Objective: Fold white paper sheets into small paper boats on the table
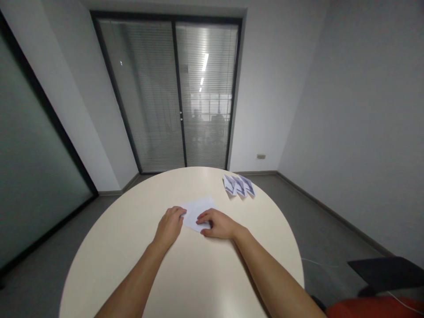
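A white sheet of paper (198, 206) lies on the round table, its outline slanted and partly covered by my hands. At its left edge, my left hand (170, 226) has thumb and fingertips closed on the paper. My right hand (220, 224) rests over the right part of the sheet, fingers curved and touching it, with a gap between them and the thumb. The thumb lies near the sheet's lower edge. Farther back on the right, several folded paper pieces (239, 186) overlap in a row, apart from both hands.
The cream round table (126, 247) has its far edge just behind the folded pieces. Beyond stand glass doors with blinds (205, 132) and white walls. At the lower right are a dark chair-like object (387, 271), something red (371, 307) and a thin cable on the floor.
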Demonstrator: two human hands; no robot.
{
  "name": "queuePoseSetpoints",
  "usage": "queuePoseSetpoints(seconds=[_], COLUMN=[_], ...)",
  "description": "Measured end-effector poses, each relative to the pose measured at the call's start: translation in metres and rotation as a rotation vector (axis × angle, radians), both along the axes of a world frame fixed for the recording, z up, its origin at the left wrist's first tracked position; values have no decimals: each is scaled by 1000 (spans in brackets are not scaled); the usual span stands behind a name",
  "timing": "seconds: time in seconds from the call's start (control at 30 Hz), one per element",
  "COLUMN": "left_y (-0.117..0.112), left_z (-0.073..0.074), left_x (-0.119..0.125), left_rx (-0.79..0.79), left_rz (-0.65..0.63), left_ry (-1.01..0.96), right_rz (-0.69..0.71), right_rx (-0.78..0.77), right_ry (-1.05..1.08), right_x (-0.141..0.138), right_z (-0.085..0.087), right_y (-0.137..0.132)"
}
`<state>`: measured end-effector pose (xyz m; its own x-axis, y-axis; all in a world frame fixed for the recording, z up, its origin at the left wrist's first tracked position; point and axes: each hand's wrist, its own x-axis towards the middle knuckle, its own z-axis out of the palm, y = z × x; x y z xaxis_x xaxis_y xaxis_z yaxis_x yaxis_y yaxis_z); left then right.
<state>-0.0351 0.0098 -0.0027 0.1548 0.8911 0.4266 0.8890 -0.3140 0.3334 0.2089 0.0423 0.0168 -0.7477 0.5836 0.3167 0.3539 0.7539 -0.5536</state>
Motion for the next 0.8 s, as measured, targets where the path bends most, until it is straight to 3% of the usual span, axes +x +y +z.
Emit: queuePoseSetpoints(seconds=[0.2,0.53,0.8], left_y=[-2,-6,-6], left_z=[2,-5,-7], left_x=[4,10,14], left_rx=[-50,-182,-229], left_rz=[-34,-83,-65], left_ry=[2,36,71], right_rz=[4,-171,-213], right_rx=[-19,48,87], right_ry=[32,-117,-173], right_x=[-2,4,4], right_z=[-4,-12,-10], right_y=[2,3,0])
